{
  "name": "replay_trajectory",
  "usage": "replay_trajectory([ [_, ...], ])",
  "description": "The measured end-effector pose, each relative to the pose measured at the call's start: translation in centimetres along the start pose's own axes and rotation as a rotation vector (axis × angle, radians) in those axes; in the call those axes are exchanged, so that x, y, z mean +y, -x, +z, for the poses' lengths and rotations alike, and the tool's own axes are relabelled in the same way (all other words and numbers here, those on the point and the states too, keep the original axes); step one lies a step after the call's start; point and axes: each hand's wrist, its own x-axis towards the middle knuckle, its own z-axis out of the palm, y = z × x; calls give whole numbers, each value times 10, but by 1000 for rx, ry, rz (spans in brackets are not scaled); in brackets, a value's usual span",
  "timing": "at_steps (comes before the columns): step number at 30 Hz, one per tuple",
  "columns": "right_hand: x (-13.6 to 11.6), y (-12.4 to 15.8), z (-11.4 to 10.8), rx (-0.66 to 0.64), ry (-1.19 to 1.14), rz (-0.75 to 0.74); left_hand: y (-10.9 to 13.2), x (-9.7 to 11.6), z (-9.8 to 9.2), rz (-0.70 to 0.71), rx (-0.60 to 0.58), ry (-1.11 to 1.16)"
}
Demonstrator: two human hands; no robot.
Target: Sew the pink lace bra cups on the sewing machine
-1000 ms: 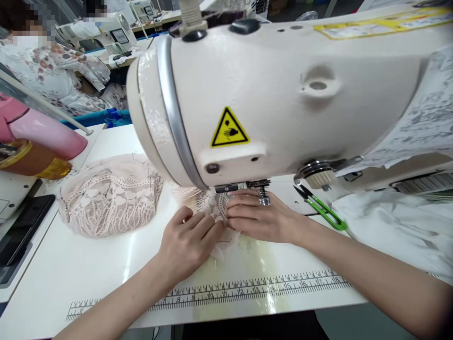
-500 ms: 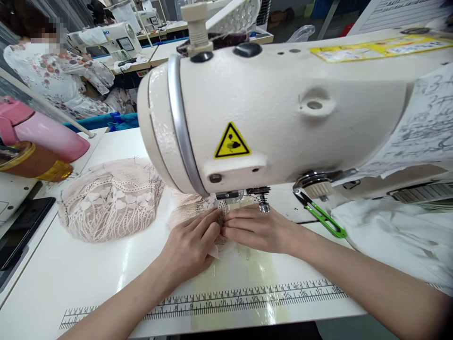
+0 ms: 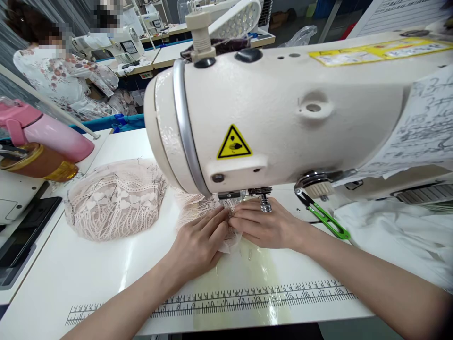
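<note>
1. Head view: at the far left, a dark flat device [image 3: 31, 226] is seen, with a brown cup [image 3: 35, 165] holding pens and a pink bottle [image 3: 67, 139] just behind it.
2. Beyond these, a person in a floral garment [image 3: 65, 80] is seen, seated near another sewing machine.
3. On the white surface [image 3: 106, 269], a lace bundle [image 3: 116, 203] in pale pink is laid, left of the hands and apart from them.
4. Next, the lace piece [image 3: 193, 210] is placed partly beneath the machine head, its near edge covered by fingers.
5. The left hand [image 3: 200, 238] is laid over this lace, palm down, its fingers drawn together; whether the lace is pinched or merely pressed cannot be told.
6. Below, a ruler strip [image 3: 212, 302] is set along the near edge, partly covered by the left forearm.
7. By the right hand [image 3: 267, 224], the lace is gripped at narrowed fingertips, close beside the left fingertips.
8. Above both, the sewing machine [image 3: 276, 108] is marked with a yellow warning triangle [image 3: 234, 143].
9. Farther right, green snips [image 3: 327, 219] are laid beside white cloth [image 3: 392, 231]; handwritten paper [image 3: 421, 127] is attached to the machine.
</note>
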Motion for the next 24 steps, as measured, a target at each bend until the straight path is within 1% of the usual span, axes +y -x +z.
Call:
replay_trajectory([
  [4,-1,-3,-4,24,53,23,-1,-1,1,-2,-3,-4],
  [9,0,-5,-5,0,48,37,-3,-3,1,-14,-14,-7],
  [12,-1,-5,-4,5,45,31,-2,-4,1,-31,-13,-7],
  [15,-2,-4,1,36,73,37,-2,-6,1,-36,7,-11],
  [19,-5,-2,9,96,35,-30,-1,-7,0,-41,22,-31],
  [21,-6,-3,12,93,17,-59,-1,-8,-1,-52,29,-45],
  [24,-8,-5,13,71,21,-55,-1,-9,-2,-70,39,-57],
])
